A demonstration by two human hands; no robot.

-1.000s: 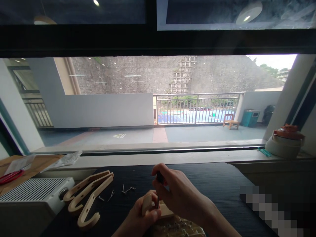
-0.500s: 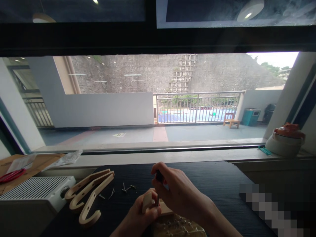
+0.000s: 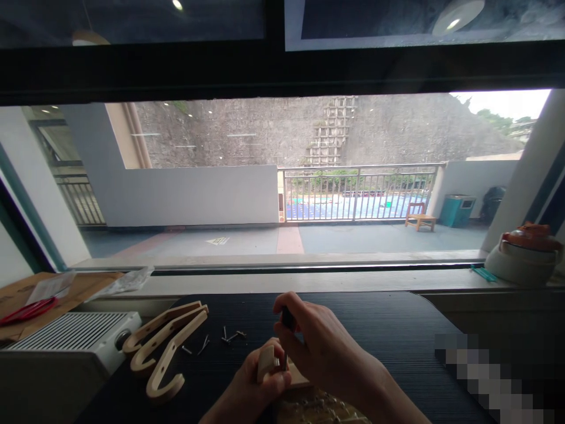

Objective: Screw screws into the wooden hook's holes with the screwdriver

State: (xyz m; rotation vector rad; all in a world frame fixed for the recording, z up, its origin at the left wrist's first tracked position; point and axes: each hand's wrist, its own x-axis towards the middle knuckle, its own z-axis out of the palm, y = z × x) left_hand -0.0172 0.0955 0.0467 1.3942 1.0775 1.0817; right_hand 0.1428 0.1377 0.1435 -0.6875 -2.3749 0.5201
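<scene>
My left hand point(image 3: 251, 380) is closed around a pale wooden hook point(image 3: 265, 364), which my fingers partly cover. Above it, my right hand point(image 3: 324, 344) grips the dark handle of a screwdriver point(image 3: 288, 319) from the top. The metal shaft points down at the wood beside my left fingertips; the tip's contact is hidden. Under my hands lies a clear plastic bag of screws point(image 3: 324, 406), partly covered by my right forearm. To the left, three more curved wooden hooks point(image 3: 165, 380) rest on the black table point(image 3: 375, 330). Several loose screws point(image 3: 229, 337) lie between them and my hands.
A white radiator point(image 3: 75, 333) stands left of the table. Cardboard point(image 3: 99, 284), red-handled scissors point(image 3: 33, 309) and a crumpled plastic bag point(image 3: 128, 281) lie at the far left. A pale jug with an orange lid point(image 3: 523, 259) sits on the right of the windowsill point(image 3: 309, 282).
The whole view has shifted slightly, so things appear a little farther right. My hands keep nearly the same grip on the hook and the screwdriver.
</scene>
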